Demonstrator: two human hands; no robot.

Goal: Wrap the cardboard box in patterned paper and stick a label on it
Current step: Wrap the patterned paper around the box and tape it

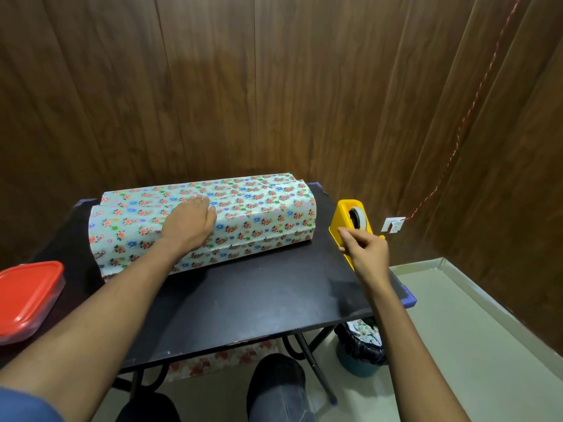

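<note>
Lying lengthwise across the far half of the black table (243,296), long box (268,217) already covered in floral paper (137,214), pale mint with small red, blue and green flowers. Paper edges overlapping along the top, both ends still open and sticking out past the box like loose tubes. Directly under the left hand (190,225): palm down, fingers straight and together, pressing flat on the top of the wrapped box near the seam, slightly left of its middle.

Just beside the box's right end, near the table's right edge, yellow tape dispenser (347,219) with a roll of tape (359,219) seated in it. Right hand (367,254) at the dispenser's near end, well apart from the box, fingers curled with thumb and fingertips pinched together at the cutter; whether a tape end sits between them cannot be told.

No readable writing, brand or label anywhere on paper, dispenser or box.

Farther out: red-lidded plastic container (29,295) at the table's left edge; bin with a black liner (362,345) on the floor under the right corner; wood-panel wall (274,86) behind, with a twisted red cord (466,117) running down to a small white wall socket (393,224).
</note>
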